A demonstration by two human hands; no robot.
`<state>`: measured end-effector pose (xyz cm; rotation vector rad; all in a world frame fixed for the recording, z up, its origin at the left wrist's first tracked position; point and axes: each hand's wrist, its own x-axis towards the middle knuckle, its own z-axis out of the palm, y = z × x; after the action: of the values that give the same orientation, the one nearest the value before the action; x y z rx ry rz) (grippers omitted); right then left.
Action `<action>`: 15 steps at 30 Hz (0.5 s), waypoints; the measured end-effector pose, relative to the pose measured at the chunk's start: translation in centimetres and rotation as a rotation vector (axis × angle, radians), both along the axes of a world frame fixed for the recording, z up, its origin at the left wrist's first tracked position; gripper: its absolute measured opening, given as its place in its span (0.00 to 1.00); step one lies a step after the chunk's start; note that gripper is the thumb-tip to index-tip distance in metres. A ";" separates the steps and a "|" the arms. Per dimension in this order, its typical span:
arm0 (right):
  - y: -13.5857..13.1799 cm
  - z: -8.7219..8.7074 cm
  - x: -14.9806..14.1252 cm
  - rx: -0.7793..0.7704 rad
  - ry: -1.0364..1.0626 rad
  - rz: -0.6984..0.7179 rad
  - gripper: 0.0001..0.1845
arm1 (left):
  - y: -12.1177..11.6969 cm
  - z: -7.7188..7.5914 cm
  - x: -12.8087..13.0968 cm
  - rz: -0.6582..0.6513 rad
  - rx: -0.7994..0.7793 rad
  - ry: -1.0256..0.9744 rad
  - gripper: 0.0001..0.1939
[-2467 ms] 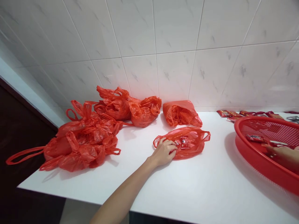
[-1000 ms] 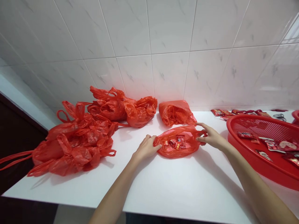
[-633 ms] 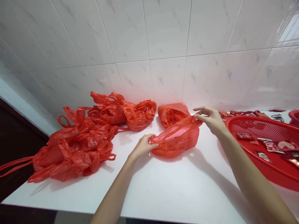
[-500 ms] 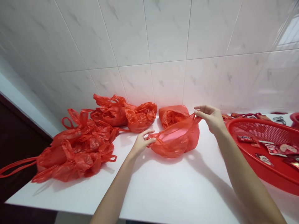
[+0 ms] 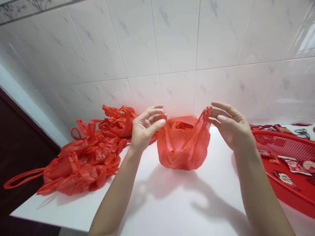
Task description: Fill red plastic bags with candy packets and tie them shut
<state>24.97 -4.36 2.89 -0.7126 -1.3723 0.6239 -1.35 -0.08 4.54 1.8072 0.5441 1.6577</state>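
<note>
Two handles (image 5: 208,119) of the red carrier bag (image 5: 183,152) stand between the left hand (image 5: 144,131) and right hand (image 5: 232,128); we find fingers (image 5: 222,118) narrow, apparently pinching each handle.

Bundled red plastic bags (image 5: 81,157) heap at the left — a red mesh basket (image 5: 283,135) holds red sachets (image 5: 296,166) at the right.

2 hands (image 5: 145,129) (image 5: 232,126) raised — (fingers curled)

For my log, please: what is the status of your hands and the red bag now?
Left hand, right hand: pinching the handles. Red plastic carrier bag: held open, base on white counter. Heap of red bags left, red mesh basket right, neither touching it.
</note>
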 end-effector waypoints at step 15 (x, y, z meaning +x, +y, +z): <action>-0.7 -0.7 -3.0 0.177 -0.189 0.053 0.20 | -1.1 -2.2 6.0 0.015 -0.048 -0.012 0.12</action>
<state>21.98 -5.10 2.18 -0.6054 -1.6040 0.4785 4.65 -1.18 2.35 1.7612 0.5889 1.6507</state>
